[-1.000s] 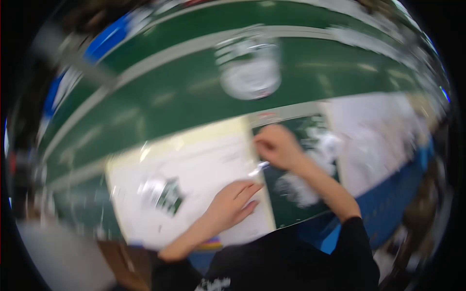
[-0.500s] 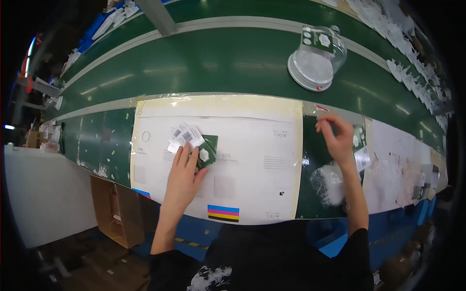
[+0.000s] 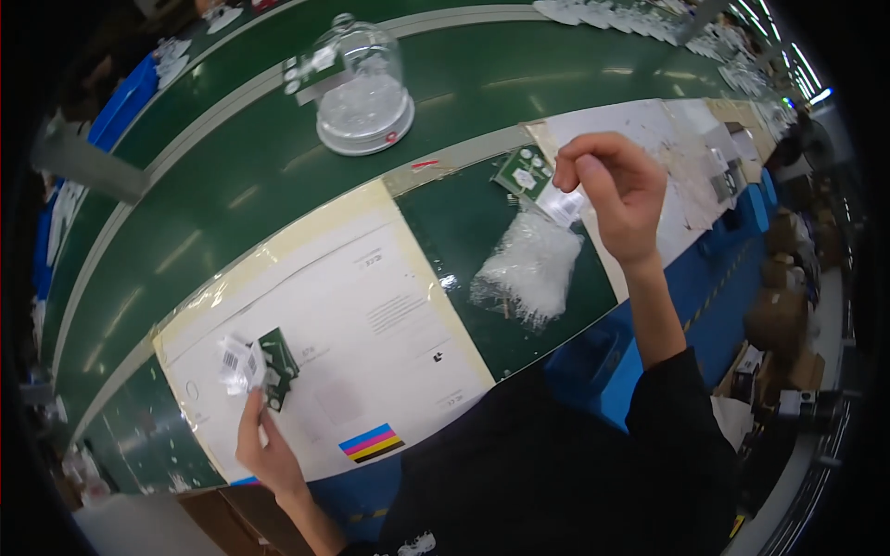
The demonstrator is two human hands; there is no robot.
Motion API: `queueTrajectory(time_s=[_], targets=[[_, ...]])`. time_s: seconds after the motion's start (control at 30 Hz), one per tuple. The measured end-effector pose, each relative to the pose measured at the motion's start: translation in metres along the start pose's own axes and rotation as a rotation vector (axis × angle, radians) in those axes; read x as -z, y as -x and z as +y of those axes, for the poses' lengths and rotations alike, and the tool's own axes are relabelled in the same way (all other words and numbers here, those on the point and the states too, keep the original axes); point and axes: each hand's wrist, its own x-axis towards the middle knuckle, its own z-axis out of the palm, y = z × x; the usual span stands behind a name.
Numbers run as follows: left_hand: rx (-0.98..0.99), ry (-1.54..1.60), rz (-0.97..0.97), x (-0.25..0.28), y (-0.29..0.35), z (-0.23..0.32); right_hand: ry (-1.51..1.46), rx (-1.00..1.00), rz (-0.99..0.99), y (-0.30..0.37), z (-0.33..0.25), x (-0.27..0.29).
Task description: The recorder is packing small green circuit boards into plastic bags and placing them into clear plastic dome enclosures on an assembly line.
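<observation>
At the lower left, my left hand [image 3: 269, 456] closes thumb and finger on the near edge of several white labels [image 3: 237, 364] and green printed cards [image 3: 280, 363]. They overlap above the white printed sheet [image 3: 371, 324]; whether they are fully lifted I cannot tell. My right hand [image 3: 616, 199] is raised with its fingers curled toward the thumb; the inside of the grip is hidden. Behind its fingertips lies a green card [image 3: 527, 174] with a white label. Nearer to me, a clear plastic bag with whitish contents [image 3: 533, 264] rests on the green surface.
A clear dome on a round white base [image 3: 366, 120], with a green card attached, stands on the green conveyor [image 3: 250, 199] beyond the bench. Another white sheet [image 3: 621, 139] covers the bench at right. Blue bins [image 3: 593, 366] stand below the near edge.
The view has swung right, so the dome and printed sheet appear further left. My left hand has gone from lying over the cards to pinching their near edge. The right hand stays raised and curled.
</observation>
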Motion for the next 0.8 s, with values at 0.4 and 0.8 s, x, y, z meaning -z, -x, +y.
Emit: queueTrajectory(time_s=[0.4,0.8], targets=[[-0.101,0.730,-0.384,-0.058,-0.031,0.100,-0.185,-0.474,-0.467,0.091,-0.026,-0.067],[-0.332,0.493,-0.400,-0.101,0.017,0.129,0.068,-0.539,-0.154,0.131,-0.002,-0.094]])
